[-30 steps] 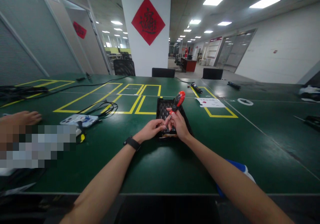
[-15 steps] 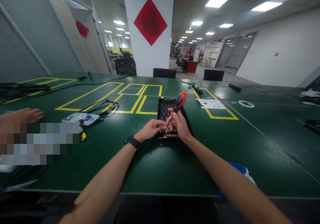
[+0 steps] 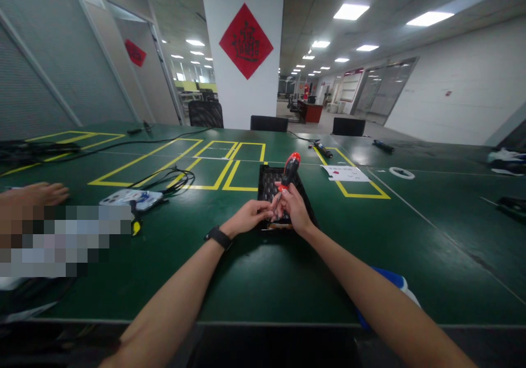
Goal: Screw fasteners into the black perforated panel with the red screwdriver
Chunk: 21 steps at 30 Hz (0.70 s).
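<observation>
Right hand (image 3: 296,209), fingers curled, gripped the screwdriver (image 3: 291,168) low on its handle, probably for control; the left hand (image 3: 246,216) had thumb and fingertips nearly meeting, though whether it held anything could not be told. Ahead of the hands rose a white pillar (image 3: 242,102), with ceiling lights (image 3: 351,11) to their right. Beneath them spread a green table (image 3: 263,291), marked farther forward with yellow tape (image 3: 367,196). Under both hands' fingers sat a black tray (image 3: 261,186), likely central for shared reach. The screwdriver leaned handle-up, its lower end beside the left fingertips, seemingly for steadying.
</observation>
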Each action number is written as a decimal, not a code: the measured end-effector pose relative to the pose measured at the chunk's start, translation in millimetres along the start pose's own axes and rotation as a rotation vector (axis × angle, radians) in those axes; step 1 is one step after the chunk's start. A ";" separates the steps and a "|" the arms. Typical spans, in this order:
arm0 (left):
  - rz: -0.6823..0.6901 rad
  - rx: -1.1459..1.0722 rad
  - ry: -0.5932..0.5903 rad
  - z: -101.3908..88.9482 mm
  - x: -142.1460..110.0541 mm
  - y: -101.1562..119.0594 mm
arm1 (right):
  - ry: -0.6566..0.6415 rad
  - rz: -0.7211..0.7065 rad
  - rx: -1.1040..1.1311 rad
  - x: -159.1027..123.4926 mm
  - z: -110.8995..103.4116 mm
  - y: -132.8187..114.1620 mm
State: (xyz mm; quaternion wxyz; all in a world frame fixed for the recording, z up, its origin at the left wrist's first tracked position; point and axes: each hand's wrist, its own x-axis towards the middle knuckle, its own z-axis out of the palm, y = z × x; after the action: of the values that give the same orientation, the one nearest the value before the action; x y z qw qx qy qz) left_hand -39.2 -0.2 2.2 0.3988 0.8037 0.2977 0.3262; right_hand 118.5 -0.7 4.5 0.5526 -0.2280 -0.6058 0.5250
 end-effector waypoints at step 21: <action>0.014 -0.093 -0.001 0.5 -0.4 -1.7 | 0.021 -0.019 -0.021 -1.0 -1.6 0.7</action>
State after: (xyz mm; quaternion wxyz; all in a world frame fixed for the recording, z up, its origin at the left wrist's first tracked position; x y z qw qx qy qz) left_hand -39.5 0.1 0.5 0.4337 0.7864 0.2764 0.3422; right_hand 120.1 -0.7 3.2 0.5614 -0.2334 -0.6076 0.5110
